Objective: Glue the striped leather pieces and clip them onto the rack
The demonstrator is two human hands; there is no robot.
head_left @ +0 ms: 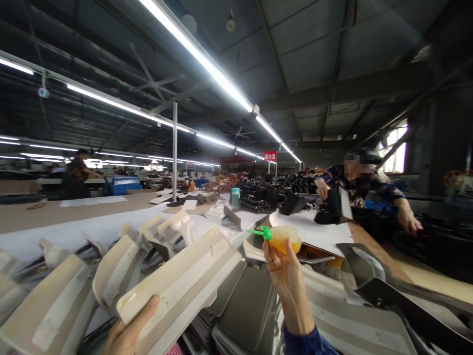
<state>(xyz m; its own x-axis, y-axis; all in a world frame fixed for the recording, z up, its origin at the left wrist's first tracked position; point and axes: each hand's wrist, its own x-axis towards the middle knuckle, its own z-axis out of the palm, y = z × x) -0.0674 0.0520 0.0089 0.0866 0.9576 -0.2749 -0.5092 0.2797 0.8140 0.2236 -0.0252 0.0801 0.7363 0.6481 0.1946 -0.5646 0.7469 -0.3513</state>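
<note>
We hold a cream panel (pixel 181 286) in our left hand (pixel 127 333), thumb pressed over its near edge at the bottom of the view; the fingers go under it and we cannot see them. The panel's long axis runs from that hand up and to the right, its far end rising toward the middle of the view. Our right hand (pixel 286 273) is closed around the base of a small bottle (pixel 283 238) of amber liquid, lifted above the worktop (pixel 74 229). The bottle lies almost level, its green nozzle (pixel 256 231) aimed left, toward the panel's far end. The nozzle tip hangs just beside and above that upper right edge, apart from it, so the right hand is the nearer one to that end. More cream panels (pixel 114 268) lie stacked to the left, and grey pieces (pixel 251 310) sit below our hands. Across the worktop another person (pixel 360 185) handles dark parts (pixel 330 207).
</note>
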